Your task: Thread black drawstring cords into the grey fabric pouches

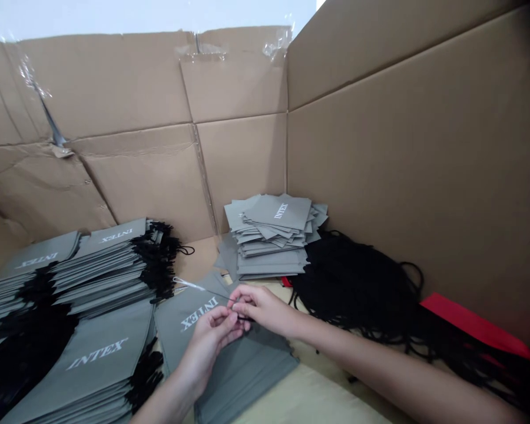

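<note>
Both hands meet over a fanned stack of grey fabric pouches (242, 371) printed INTEX in white. My right hand (260, 306) pinches the near end of a thin wire hook (189, 285), whose pale looped end points left over the top pouch. Just below it, my left hand (216, 333) is closed with thumb against fingers. A short bit of black cord (246, 319) shows between the two hands, and the left fingertips appear to grip it. The fingers partly hide where cord and wire meet.
A loose pile of grey pouches (278, 235) stands in the back corner. Right of it lies a heap of black cords (357, 282), beside a red strip (477, 324). Corded pouches (101, 282) are stacked on the left. Cardboard walls (406, 147) enclose the back and right.
</note>
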A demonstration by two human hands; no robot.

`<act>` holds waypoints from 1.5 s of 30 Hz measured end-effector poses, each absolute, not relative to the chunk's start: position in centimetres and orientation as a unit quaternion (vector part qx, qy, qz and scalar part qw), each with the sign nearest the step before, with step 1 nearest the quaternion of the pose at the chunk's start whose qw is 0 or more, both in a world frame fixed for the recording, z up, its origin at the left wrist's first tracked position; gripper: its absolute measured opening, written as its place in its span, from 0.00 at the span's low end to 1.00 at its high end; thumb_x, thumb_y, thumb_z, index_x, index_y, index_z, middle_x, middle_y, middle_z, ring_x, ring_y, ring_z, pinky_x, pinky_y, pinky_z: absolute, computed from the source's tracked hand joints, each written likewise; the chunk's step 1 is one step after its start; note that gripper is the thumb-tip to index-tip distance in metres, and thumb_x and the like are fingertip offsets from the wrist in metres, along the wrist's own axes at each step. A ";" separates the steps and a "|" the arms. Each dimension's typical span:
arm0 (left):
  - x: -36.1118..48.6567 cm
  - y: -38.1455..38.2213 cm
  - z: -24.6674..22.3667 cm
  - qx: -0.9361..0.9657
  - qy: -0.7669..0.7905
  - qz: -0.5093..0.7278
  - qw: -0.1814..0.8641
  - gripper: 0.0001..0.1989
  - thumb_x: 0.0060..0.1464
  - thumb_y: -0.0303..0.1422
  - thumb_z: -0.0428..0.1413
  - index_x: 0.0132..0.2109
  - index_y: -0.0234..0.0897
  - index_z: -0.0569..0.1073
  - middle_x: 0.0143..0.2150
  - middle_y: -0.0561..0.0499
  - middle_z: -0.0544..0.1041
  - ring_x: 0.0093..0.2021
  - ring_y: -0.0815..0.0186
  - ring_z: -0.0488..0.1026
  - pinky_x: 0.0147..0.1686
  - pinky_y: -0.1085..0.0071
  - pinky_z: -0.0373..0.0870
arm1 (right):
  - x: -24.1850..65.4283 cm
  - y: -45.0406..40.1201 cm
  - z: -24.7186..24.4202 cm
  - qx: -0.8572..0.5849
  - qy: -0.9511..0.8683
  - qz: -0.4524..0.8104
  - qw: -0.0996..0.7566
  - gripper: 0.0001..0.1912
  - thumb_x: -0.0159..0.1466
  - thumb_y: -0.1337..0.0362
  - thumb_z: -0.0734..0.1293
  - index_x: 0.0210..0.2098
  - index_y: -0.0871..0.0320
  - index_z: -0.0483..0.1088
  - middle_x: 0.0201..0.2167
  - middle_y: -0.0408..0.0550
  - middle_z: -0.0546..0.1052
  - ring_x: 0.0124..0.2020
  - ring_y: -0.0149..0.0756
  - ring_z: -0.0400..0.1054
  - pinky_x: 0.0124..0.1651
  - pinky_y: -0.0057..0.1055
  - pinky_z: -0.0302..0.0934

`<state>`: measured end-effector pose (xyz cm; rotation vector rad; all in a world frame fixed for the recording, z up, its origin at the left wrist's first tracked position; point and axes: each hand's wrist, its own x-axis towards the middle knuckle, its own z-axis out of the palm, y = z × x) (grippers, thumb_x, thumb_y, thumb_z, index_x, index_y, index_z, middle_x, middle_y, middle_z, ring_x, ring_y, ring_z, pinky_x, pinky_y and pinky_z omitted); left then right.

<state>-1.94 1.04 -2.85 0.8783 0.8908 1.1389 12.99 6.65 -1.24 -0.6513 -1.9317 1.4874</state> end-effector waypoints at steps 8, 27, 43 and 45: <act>-3.5 1.8 -2.8 0.264 0.299 0.480 0.782 0.06 0.52 0.24 0.54 0.37 0.30 0.74 0.38 0.44 0.76 0.42 0.62 0.73 0.42 0.68 0.68 | 13.9 7.2 -0.7 -0.247 -0.794 0.461 0.310 0.08 0.60 0.71 0.59 0.38 0.60 0.67 0.32 0.47 0.76 0.33 0.31 0.70 0.35 0.26 0.63; -8.7 4.5 -0.8 0.154 0.244 0.657 0.697 0.17 0.62 0.27 0.37 0.29 0.30 0.64 0.16 0.59 0.55 0.14 0.77 0.57 0.16 0.79 0.59 | 16.4 9.9 0.0 -0.319 -0.752 0.493 0.300 0.11 0.61 0.61 0.60 0.39 0.61 0.66 0.22 0.39 0.65 0.20 0.25 0.53 0.22 0.22 0.44; -5.5 3.5 -3.4 0.469 0.424 0.552 0.544 0.13 0.48 0.37 0.56 0.38 0.33 0.66 0.28 0.55 0.69 0.11 0.82 0.52 0.11 0.78 0.62 | 19.0 6.5 -0.6 -0.293 -0.836 0.399 0.237 0.14 0.66 0.60 0.54 0.42 0.59 0.66 0.26 0.43 0.71 0.30 0.31 0.65 0.36 0.26 0.57; -5.1 3.4 -3.4 0.472 0.431 0.542 0.546 0.10 0.48 0.36 0.54 0.36 0.34 0.66 0.29 0.54 0.70 0.10 0.82 0.53 0.10 0.78 0.62 | 19.1 6.6 -0.7 -0.299 -0.845 0.373 0.240 0.14 0.66 0.60 0.53 0.42 0.59 0.66 0.26 0.43 0.71 0.30 0.32 0.66 0.36 0.26 0.58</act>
